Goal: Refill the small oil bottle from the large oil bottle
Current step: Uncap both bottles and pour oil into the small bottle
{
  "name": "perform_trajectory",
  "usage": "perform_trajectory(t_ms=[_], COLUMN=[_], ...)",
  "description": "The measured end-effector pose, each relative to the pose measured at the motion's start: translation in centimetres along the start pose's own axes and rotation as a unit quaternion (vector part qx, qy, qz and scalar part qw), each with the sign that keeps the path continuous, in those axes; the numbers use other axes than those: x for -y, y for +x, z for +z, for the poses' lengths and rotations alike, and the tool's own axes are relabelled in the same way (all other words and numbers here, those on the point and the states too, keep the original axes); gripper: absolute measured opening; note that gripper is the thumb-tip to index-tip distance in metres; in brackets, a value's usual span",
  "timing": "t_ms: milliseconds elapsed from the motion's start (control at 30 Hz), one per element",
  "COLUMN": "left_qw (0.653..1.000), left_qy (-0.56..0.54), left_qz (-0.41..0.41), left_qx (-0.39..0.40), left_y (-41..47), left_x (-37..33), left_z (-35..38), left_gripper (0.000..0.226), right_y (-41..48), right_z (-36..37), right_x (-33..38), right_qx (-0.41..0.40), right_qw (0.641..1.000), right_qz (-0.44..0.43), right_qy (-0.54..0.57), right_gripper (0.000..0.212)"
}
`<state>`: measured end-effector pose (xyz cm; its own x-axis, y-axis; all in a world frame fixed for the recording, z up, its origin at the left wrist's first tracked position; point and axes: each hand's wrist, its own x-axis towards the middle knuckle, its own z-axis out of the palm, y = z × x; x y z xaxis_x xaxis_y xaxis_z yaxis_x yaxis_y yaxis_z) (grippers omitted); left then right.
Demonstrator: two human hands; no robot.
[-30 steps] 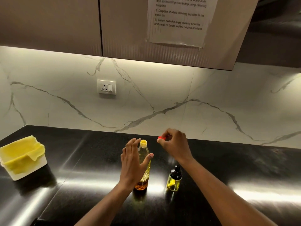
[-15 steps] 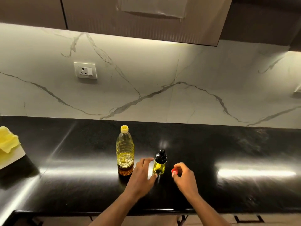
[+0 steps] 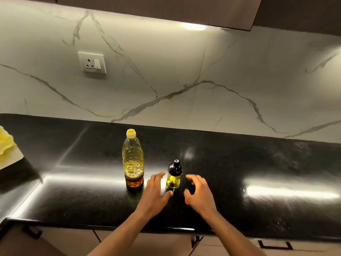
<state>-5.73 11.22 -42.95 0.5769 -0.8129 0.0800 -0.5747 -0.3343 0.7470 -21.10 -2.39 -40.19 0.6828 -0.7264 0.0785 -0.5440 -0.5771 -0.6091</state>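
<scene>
The large oil bottle stands upright and uncapped on the black counter, with oil in its lower part. Just right of it stands the small oil bottle, yellow glass under a black cap. My left hand hovers open at the small bottle's left side, fingers spread, thumb near its base. My right hand is on the bottle's right side, fingers loose and blurred, not touching it. A bit of the red cap shows on the counter under that hand's edge.
A white tray with a yellow cloth sits at the counter's far left edge. A wall socket is on the marble backsplash. The counter's front edge runs just below my wrists.
The view has tipped down. My right hand no longer pinches the red cap, which now lies under it. Both hands have closed in around the small bottle.
</scene>
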Motion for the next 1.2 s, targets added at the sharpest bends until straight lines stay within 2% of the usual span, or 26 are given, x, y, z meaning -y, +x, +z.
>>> perform_trajectory(t_ms=[133,267,400,533,700,900,1067,1200], left_qw=[0.999,0.994,0.992,0.990,0.991,0.992,0.988,0.988], left_qy=[-0.035,-0.085,-0.104,-0.117,-0.110,-0.099,-0.091,-0.055], left_qz=[-0.007,-0.035,-0.043,-0.049,-0.046,-0.025,0.035,0.073], left_qx=[-0.037,-0.056,-0.053,-0.056,-0.057,-0.080,-0.118,-0.124], left_y=[2.2,4.3,5.8,6.3,6.0,5.5,5.2,4.5], left_x=[-1.9,-3.2,-3.9,-3.9,-4.1,-5.1,-7.6,-8.8], left_z=[0.5,0.9,1.1,1.0,0.8,-0.2,-1.2,-0.5], left_gripper=[0.084,0.099,0.105,0.104,0.102,0.110,0.094,0.080], right_y=[4.0,7.6,9.3,9.7,9.2,7.4,5.4,4.2], right_z=[-2.5,-3.4,-3.3,-3.3,-4.8,-10.3,-14.3,-12.0], right_x=[4.0,7.0,8.1,8.7,9.3,8.6,5.0,0.5], right_qx=[-0.031,0.024,0.070,0.104,0.129,0.069,-0.024,-0.113], right_qw=[0.999,0.994,0.979,0.979,0.981,0.994,0.998,0.983], right_qz=[-0.030,-0.035,-0.014,-0.004,-0.023,-0.041,-0.021,0.033], right_qy=[0.022,-0.101,-0.189,-0.174,-0.144,-0.069,0.057,0.141], right_gripper=[0.052,0.058,0.044,0.028,0.022,0.023,0.018,0.015])
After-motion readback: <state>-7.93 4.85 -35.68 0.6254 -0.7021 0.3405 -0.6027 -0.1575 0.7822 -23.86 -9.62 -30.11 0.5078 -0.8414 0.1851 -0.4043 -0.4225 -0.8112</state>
